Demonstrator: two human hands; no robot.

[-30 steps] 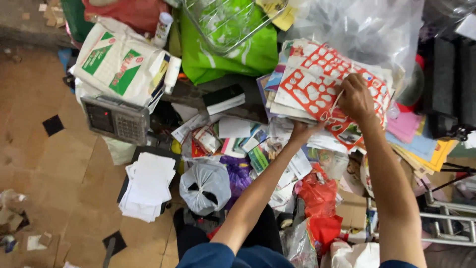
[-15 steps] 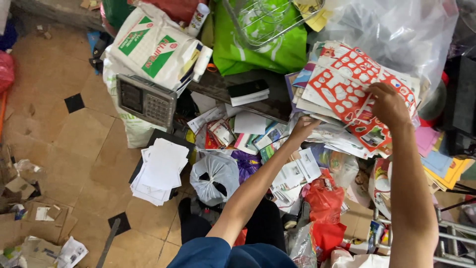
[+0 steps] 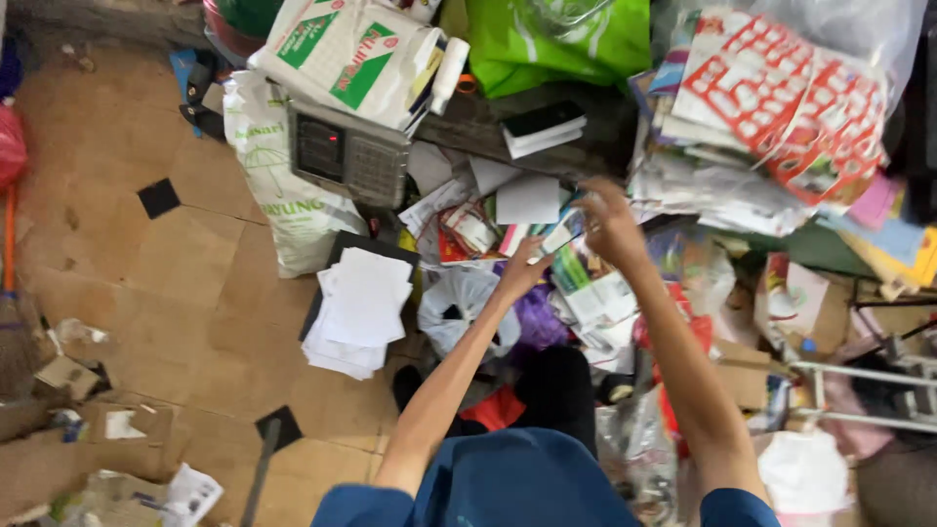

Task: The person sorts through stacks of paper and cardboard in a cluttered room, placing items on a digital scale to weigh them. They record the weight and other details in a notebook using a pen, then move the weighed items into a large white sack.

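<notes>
The sheets (image 3: 781,93) on the right pile are white with a bold red block pattern, beside a bright green bag (image 3: 556,39). The sack (image 3: 342,49) is white with green and red patches, the scale (image 3: 346,156) grey, the paper stack (image 3: 361,307) plain white, and the floor (image 3: 166,254) tan.

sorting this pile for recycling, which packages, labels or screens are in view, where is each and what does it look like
White sack: top centre, white with green and red diamond patches.
Weighing scale: under that sack, grey box, dark screen with a red glow, pale keypad.
White bag: left of the scale, standing, green print.
Red-and-white sheets: top right, stacked.
Small card: between the left hand and the right hand.
</notes>
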